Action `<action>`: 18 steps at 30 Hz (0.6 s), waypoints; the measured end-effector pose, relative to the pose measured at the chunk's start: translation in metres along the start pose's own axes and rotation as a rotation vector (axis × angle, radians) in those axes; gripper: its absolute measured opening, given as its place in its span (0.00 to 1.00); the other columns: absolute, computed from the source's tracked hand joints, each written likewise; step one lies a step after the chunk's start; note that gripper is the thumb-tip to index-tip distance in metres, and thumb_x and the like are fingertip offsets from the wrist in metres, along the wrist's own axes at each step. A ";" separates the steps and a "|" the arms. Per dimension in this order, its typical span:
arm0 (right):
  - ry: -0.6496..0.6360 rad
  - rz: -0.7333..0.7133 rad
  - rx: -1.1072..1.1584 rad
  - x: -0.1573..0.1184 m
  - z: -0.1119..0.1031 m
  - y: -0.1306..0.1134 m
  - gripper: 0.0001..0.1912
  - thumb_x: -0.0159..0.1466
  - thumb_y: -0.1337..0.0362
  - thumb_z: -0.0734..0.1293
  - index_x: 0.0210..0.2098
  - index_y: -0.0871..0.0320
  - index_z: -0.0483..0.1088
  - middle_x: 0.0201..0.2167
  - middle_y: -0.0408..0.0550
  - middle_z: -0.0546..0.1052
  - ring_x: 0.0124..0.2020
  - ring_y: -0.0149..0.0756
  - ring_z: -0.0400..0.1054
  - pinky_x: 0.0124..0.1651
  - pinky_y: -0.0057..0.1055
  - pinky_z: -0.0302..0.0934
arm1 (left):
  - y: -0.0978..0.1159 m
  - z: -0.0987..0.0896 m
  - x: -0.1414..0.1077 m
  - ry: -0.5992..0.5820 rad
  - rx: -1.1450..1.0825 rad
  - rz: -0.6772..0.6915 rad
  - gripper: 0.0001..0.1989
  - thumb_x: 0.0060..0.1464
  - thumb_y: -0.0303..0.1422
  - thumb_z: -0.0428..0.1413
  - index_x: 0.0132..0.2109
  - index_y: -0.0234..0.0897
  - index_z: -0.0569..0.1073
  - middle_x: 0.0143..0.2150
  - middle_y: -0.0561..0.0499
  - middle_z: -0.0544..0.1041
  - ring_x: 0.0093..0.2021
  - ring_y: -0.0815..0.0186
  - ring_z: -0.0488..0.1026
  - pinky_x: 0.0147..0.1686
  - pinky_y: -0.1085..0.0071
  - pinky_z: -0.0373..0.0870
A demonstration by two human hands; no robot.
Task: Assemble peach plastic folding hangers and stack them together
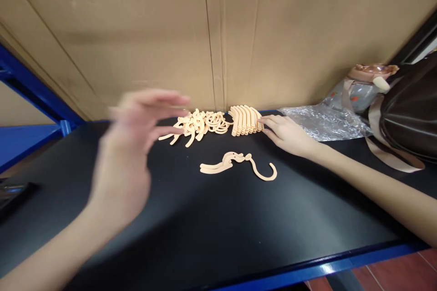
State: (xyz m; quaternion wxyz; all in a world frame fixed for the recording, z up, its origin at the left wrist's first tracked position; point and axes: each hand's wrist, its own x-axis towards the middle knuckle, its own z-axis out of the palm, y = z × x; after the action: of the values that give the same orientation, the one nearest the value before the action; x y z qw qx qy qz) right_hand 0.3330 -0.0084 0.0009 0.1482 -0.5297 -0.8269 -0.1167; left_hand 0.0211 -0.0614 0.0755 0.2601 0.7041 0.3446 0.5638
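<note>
The left hand (126, 159) is held up above the black tabletop (205, 227), blurred, with thumb and fingers parted and nothing seen between them. The right hand (290, 134) is laid down with its fingertips against the near end of the stack of curved pieces (244, 120); whether a piece is pinched there cannot be told. These pieces are nested side by side, all bent the same way, seemingly so that the row is held compact and can be steadied by a light touch. Beyond the left fingertips, a loose pile of cream parts (201, 122) is heaped without order, probably left within easy reach. Between the two hands and nearer the body, a layered cream piece (218, 168) is laid flat, and a hook-shaped piece (264, 178) is set at its end towards the right hand; whether they are joined cannot be made out. Past the right hand, a clear plastic sheet (317, 122), a bottle (355, 95) and a dark bag (413, 104) are placed to the side, apparently out of the way.
</note>
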 end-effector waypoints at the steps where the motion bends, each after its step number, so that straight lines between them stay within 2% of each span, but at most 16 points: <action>1: -0.009 0.012 0.004 -0.001 0.008 0.004 0.20 0.70 0.63 0.52 0.55 0.61 0.67 0.56 0.56 0.72 0.55 0.49 0.67 0.55 0.48 0.61 | -0.008 0.004 0.001 -0.071 0.044 -0.005 0.20 0.66 0.46 0.43 0.49 0.38 0.71 0.51 0.47 0.74 0.50 0.60 0.71 0.47 0.61 0.71; 4: -0.026 0.035 0.012 -0.005 0.017 0.010 0.22 0.70 0.62 0.51 0.58 0.62 0.64 0.56 0.57 0.72 0.55 0.48 0.67 0.55 0.47 0.61 | -0.036 0.016 -0.001 -0.318 0.226 -0.050 0.20 0.67 0.46 0.40 0.50 0.41 0.70 0.52 0.49 0.73 0.54 0.61 0.69 0.54 0.61 0.66; 7: -0.030 0.058 0.011 -0.008 0.018 0.010 0.23 0.71 0.61 0.51 0.59 0.62 0.64 0.57 0.56 0.71 0.54 0.48 0.67 0.55 0.47 0.61 | -0.059 0.021 -0.008 -0.445 0.350 -0.095 0.19 0.67 0.45 0.40 0.53 0.41 0.67 0.54 0.49 0.71 0.55 0.60 0.68 0.58 0.59 0.62; 13: -0.025 0.100 0.006 -0.009 0.020 0.012 0.23 0.71 0.59 0.50 0.56 0.63 0.67 0.56 0.56 0.71 0.54 0.48 0.67 0.55 0.46 0.62 | -0.073 0.017 -0.021 -0.515 0.388 -0.158 0.19 0.66 0.46 0.40 0.53 0.42 0.66 0.55 0.49 0.70 0.56 0.59 0.67 0.57 0.58 0.63; 18: -0.017 0.140 -0.007 -0.012 0.020 0.012 0.24 0.71 0.58 0.51 0.55 0.63 0.68 0.55 0.57 0.72 0.52 0.49 0.67 0.54 0.46 0.62 | -0.073 0.016 -0.023 -0.536 0.429 -0.126 0.18 0.67 0.45 0.40 0.54 0.43 0.65 0.54 0.49 0.70 0.55 0.59 0.67 0.57 0.57 0.63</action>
State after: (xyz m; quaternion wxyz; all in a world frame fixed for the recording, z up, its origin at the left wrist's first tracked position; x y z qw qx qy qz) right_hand 0.3465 -0.0061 -0.0213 0.1471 -0.5876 -0.7887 -0.1046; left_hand 0.0198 -0.0332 0.0023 0.2215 0.8430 0.4176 0.2565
